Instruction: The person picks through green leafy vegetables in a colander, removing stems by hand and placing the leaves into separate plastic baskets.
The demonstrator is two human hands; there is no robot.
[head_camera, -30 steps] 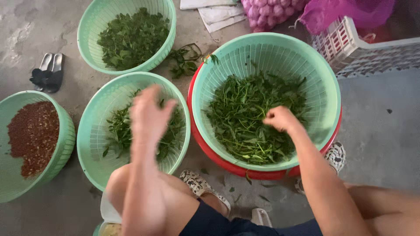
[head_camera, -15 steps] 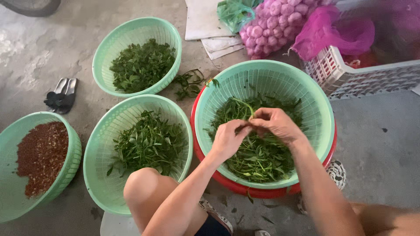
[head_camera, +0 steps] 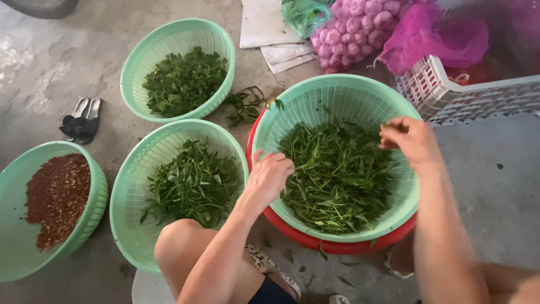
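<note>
A large pale green basket (head_camera: 337,90) sits inside a red basin (head_camera: 332,245) and holds a heap of leafy green stems (head_camera: 337,174). My left hand (head_camera: 271,175) is at the basket's left side, its fingers curled down into the greens. Over the right side of the heap, my right hand (head_camera: 409,138) pinches a small piece of greens between its fingertips. Left of my left forearm stands a second green basket (head_camera: 126,191) with picked greens (head_camera: 194,183).
A third green basket (head_camera: 169,34) of darker leaves is at the back. A basket of red-brown bits (head_camera: 98,194) stands at the far left. Black sandals (head_camera: 81,118), loose sprigs (head_camera: 242,104), papers (head_camera: 264,22), a pink mesh bag of garlic (head_camera: 354,28) and a white crate (head_camera: 467,95) surround them.
My left hand came over from the middle basket to the big one. Both hands met on a stem at the centre, then drew apart to the left and right sides.
</note>
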